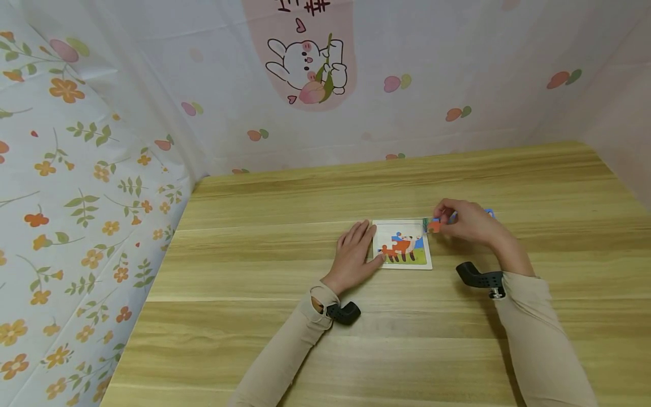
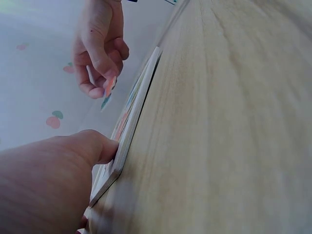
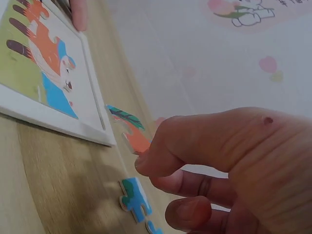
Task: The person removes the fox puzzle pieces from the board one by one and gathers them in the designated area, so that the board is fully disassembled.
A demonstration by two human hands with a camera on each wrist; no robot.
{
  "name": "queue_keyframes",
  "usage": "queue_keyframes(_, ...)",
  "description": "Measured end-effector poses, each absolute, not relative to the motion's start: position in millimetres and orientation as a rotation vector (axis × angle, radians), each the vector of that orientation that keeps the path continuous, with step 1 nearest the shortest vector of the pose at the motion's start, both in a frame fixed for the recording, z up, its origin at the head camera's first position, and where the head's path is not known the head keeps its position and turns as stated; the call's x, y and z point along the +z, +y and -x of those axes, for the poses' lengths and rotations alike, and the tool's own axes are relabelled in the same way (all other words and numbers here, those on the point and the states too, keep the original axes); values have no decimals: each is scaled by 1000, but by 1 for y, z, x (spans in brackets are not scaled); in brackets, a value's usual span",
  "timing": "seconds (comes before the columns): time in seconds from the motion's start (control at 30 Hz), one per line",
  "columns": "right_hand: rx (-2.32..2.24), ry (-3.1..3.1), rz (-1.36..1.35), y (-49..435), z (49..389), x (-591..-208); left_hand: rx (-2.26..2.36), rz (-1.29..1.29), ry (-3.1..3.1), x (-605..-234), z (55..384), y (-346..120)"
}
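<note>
A white-framed jigsaw board [image 1: 385, 228] lies flat on the table, partly filled with an orange animal on green ground and blue sky. My left hand [image 1: 354, 254] rests along the board's left side, fingers stretched out. In the left wrist view its thumb [image 2: 100, 146] presses on the frame's edge. Off the upper right corner, my right hand [image 1: 470, 222] pinches an orange jigsaw piece [image 3: 135, 138] with a green leaf between thumb and forefinger. That piece is held above the table, apart from the board's open white area.
Loose blue-and-green jigsaw pieces [image 3: 134, 199] lie on the wooden table [image 1: 264, 237] beneath and beyond my right hand, which partly hides them. A patterned white curtain [image 1: 432, 102] hangs behind the table's far edge, and a flowered one [image 1: 91, 215] stands at the left.
</note>
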State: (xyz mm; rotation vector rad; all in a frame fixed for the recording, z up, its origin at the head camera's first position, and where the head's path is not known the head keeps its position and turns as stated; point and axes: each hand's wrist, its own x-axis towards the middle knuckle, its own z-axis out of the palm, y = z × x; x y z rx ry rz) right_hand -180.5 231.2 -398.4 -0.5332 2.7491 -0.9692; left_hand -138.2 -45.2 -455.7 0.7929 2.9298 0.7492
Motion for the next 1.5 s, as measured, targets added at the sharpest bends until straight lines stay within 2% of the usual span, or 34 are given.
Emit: queue_keyframes(1.5,-926,2595,377,253,179,-402,755,-786,2925,-456,138,-45)
